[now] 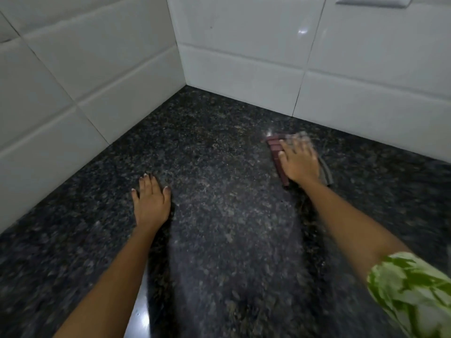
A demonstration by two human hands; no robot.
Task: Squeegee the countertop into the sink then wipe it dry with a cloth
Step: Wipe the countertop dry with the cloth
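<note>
The dark speckled granite countertop (219,191) fills the lower view and meets white tiled walls in a corner. My right hand (299,161) presses flat on a dark red and grey folded cloth (277,154) lying on the counter at the right, a little out from the back wall. The hand and cloth are blurred. My left hand (150,200) rests palm down on the bare counter at the left, fingers together, holding nothing. No squeegee and no sink are in view.
White tiled walls (85,81) bound the counter at the left and at the back (317,69). A white fitting (373,0) sits on the back wall at the top right. A green and white patterned sleeve (412,289) shows at the lower right.
</note>
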